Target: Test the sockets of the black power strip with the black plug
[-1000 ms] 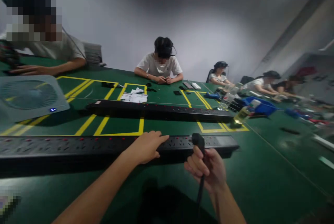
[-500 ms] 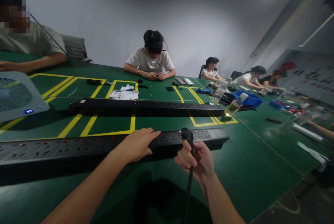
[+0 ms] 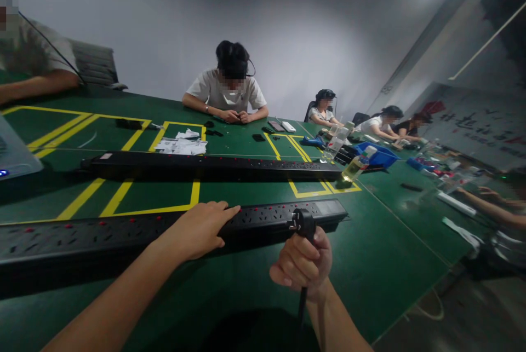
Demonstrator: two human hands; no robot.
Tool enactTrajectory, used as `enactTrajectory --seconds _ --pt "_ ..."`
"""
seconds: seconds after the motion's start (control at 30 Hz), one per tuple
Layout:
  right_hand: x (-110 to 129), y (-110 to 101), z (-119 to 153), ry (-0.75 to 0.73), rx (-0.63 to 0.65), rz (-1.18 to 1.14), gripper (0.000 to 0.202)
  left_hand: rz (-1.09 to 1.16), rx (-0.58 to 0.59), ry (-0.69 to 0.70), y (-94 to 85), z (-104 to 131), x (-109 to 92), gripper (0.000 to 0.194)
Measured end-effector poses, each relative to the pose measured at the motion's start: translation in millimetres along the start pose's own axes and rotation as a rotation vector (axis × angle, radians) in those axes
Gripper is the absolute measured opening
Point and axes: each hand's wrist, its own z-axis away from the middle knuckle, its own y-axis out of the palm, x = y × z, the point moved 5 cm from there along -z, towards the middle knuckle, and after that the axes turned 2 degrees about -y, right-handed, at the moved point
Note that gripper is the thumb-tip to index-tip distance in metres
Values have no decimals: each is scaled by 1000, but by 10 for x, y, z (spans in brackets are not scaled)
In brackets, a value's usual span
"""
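Grip closed, the right hand [image 3: 303,265], lower centre, holds a black plastic plug [image 3: 306,224], prongs clear; the open left hand [image 3: 199,230] seemingly steadies the long black power strip [image 3: 258,219].

1. On the banner [image 3: 489,122] on the wall to your right, you can see a row of large dark characters, Chinese in look, with smaller red ones beneath; they are too slanted and blurred for you to read surely.
2. On the fan [image 3: 16,155] at your left edge, a blue display [image 3: 4,173] glows, its figures illegible.
3. On the far power strip [image 3: 222,168], you see a pale label [image 3: 106,156], too small to read.
4. Your bottle label [image 3: 364,159] is also unreadable.
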Motion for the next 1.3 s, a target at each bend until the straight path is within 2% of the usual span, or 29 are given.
enactTrajectory --seconds 0.3,0.8,1.0,1.1,1.23,1.3 --pt "9 -4 -7 16 -70 54 38 -2 -13 11 21 -14 19 77" --pt "6 28 -13 44 -48 118 35 15 -12 4 -4 -9 1 76" --pt "9 -49 -15 39 -231 205 32 18 -22 12 -23 3 -12 75" --pt "17 -53 -13 17 -265 220 33 18 -21 7 -30 10 -10 77" --pt "34 -76 -15 11 -309 262 41 14 -17 8 -19 6 -7 78" --pt "27 -142 -13 41 -379 293 46 11 -13 11 -7 3 -6 77"
